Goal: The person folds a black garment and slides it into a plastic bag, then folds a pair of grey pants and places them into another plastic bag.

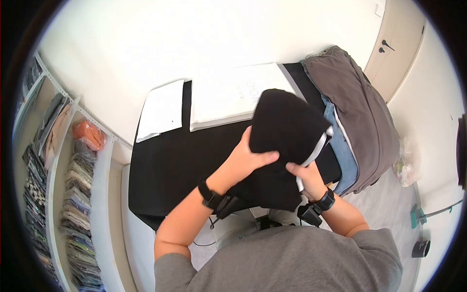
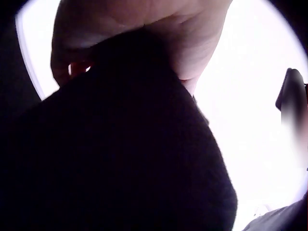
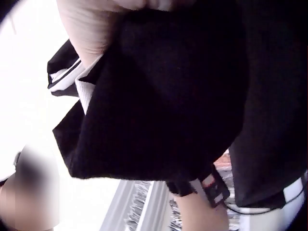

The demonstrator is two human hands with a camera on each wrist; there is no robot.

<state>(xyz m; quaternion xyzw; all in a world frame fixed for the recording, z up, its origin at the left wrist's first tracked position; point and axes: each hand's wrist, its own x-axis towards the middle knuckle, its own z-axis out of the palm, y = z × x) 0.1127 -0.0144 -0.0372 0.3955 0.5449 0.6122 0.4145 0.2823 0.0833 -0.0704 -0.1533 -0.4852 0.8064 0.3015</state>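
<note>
A black garment [image 1: 287, 121] with white trim along its right side is held up in both hands, over the front of the table. My left hand [image 1: 243, 159] grips its left edge, thumb lying across the front of the cloth. On the other side my right hand [image 1: 311, 178] pinches the garment beside the white trim, with the thumb on top. Dark cloth [image 2: 130, 144] fills most of the left wrist view and hides part of the fingers. In the right wrist view the garment [image 3: 163, 106] hangs in folds below the hand, a white stripe showing at its side.
A black-covered table [image 1: 160, 170] bears a flat white package [image 1: 224, 100] with lettering and a smaller white sheet-like packet [image 1: 160, 109]. Grey-brown clothing [image 1: 357, 107] and blue denim [image 1: 344, 168] are heaped at the right. Shelves of folded, bagged clothes [image 1: 78, 194] stand at left.
</note>
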